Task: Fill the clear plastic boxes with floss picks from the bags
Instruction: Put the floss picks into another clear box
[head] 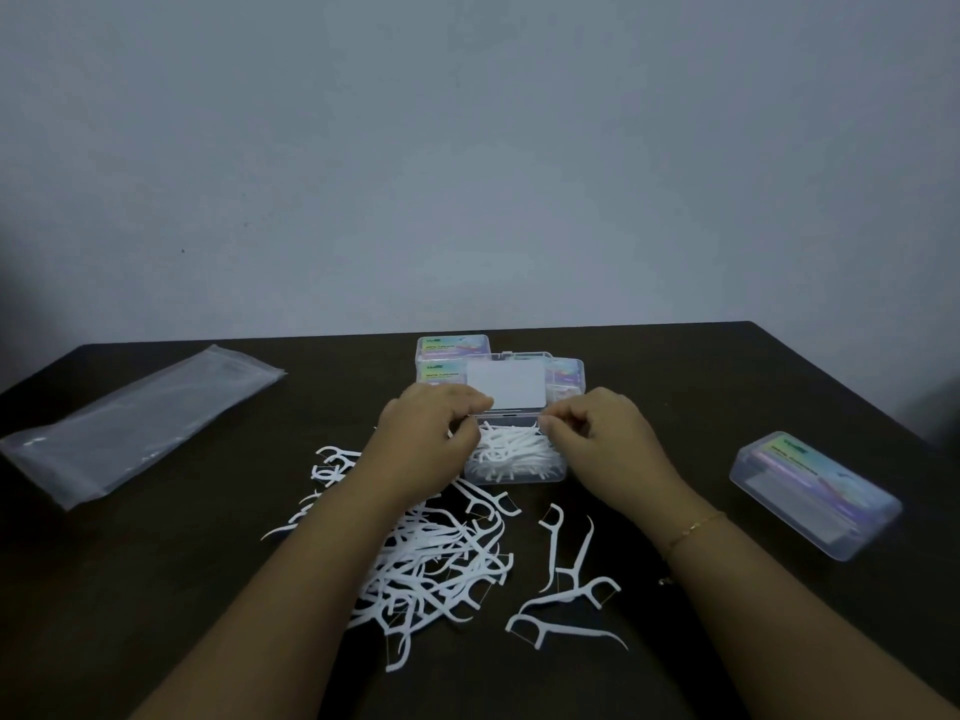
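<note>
Leftward first, we see these:
Bag: a clear plastic bag (140,423) lies flat on the dark table (156,589), well apart from the hands
Loose picks: white floss picks (436,558) lie in a heap under our left forearm; a few more lie just right of it
Left hand: our left hand (423,439) sits at the open box's left edge; its fingers curl at the lid's corner, though we cannot tell whether they grip it
Open box: the clear plastic box (514,459) holds a layer of picks; its lid (506,381) stands up behind
Right hand: our right hand (605,436) has fingers curled at the box's right edge; whether they pinch anything we cannot tell
Stacked boxes: closed labelled boxes (452,356) stand behind the lid
Far right: another closed box (815,493) lies alone
</note>
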